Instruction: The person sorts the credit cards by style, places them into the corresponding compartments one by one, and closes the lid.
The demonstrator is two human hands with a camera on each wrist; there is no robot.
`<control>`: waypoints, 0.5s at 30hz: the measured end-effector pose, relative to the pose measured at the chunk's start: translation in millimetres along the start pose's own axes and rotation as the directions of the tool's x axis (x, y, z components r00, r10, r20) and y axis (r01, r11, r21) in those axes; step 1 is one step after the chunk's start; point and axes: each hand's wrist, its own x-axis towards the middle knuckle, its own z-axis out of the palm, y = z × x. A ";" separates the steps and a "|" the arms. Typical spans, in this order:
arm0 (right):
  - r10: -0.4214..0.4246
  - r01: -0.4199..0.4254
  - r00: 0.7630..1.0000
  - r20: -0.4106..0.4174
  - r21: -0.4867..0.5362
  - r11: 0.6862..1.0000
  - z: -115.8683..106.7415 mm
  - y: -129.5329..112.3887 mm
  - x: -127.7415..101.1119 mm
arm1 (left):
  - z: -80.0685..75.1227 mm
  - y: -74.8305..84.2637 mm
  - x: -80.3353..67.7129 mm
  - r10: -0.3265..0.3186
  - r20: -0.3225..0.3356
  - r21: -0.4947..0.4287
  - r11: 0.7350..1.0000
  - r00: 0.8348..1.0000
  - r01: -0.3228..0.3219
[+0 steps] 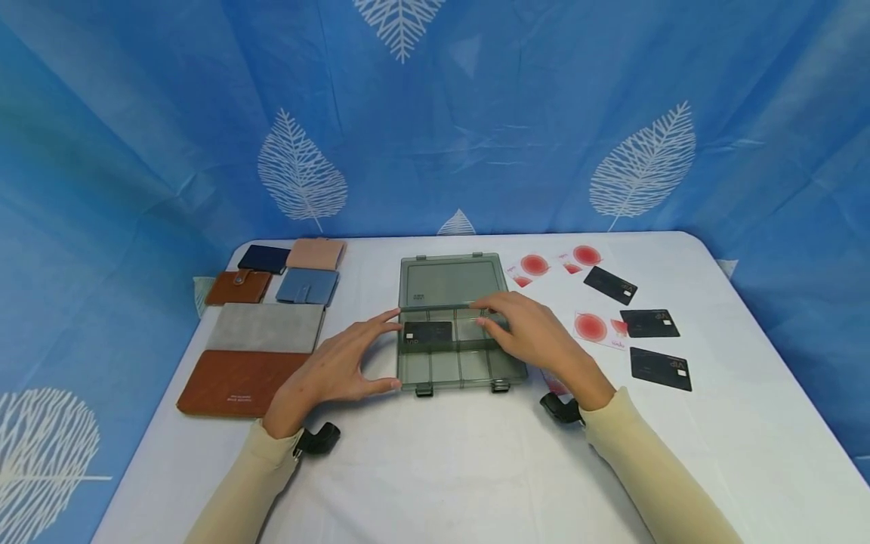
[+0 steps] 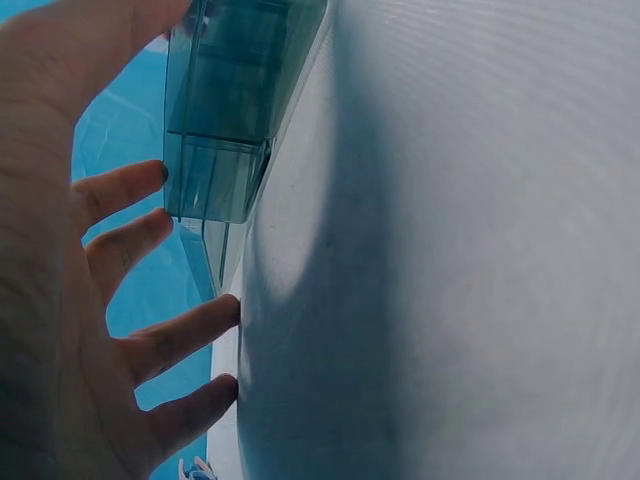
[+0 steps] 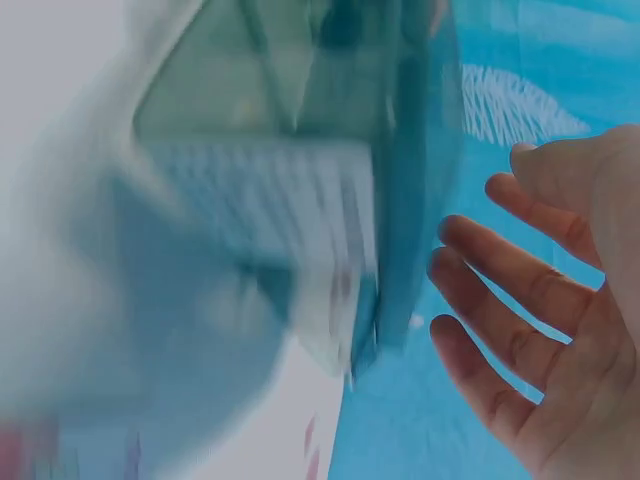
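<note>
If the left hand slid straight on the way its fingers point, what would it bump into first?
Most likely the left wall of the grey compartment box: the left hand lies open beside it, fingertips at its edge. Whether they already touch is unclear.

Bright, even light; head view sharp, right wrist view heavily motion-blurred.

- The head view looks forward and down from above the near edge of the white table (image 1: 435, 468), taking in the whole top and the blue backdrop (image 1: 476, 113) at the far side.
- The left wrist view sits very close, just left of the compartment box (image 2: 235, 110), looking along the tabletop.
- The right wrist view, blurred, is equally close on the box's right side.
- All three views share the box.
</note>
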 end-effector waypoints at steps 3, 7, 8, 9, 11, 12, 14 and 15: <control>0.013 -0.014 0.999 -0.029 -0.012 1.000 -8.0 10.8 -5.9 | 0.6 0.3 -0.9 0.003 -0.008 0.002 1.000 1.000 -0.003; 0.056 -0.057 0.998 -0.039 -0.028 0.998 -15.9 26.2 -15.8 | 2.1 -0.3 -1.6 0.003 -0.011 0.004 1.000 1.000 -0.003; 0.068 -0.069 0.997 -0.038 -0.031 0.997 -17.5 30.0 -18.8 | 2.6 -0.4 -1.8 0.002 -0.010 0.005 1.000 1.000 -0.002; 0.080 -0.081 0.996 -0.038 -0.035 0.996 -18.9 33.6 -21.8 | 3.0 -0.5 -1.8 0.003 -0.010 0.007 1.000 1.000 -0.003; 0.100 -0.101 0.994 -0.034 -0.037 0.994 -22.1 39.9 -27.5 | 3.7 -0.6 -1.8 0.001 -0.008 0.008 1.000 1.000 0.000; 0.109 -0.111 0.993 -0.033 -0.039 0.993 -23.6 43.1 -30.4 | 4.0 -0.6 -1.8 0.003 -0.009 0.009 1.000 1.000 -0.003; 0.132 -0.133 0.991 -0.027 -0.045 0.990 -26.7 49.6 -36.4 | 4.7 -0.6 -1.8 0.005 -0.011 0.010 1.000 1.000 -0.005; 0.144 -0.145 0.989 -0.026 -0.045 0.988 -28.3 53.0 -39.5 | 5.1 -0.6 -1.9 0.006 -0.012 0.010 1.000 1.000 -0.006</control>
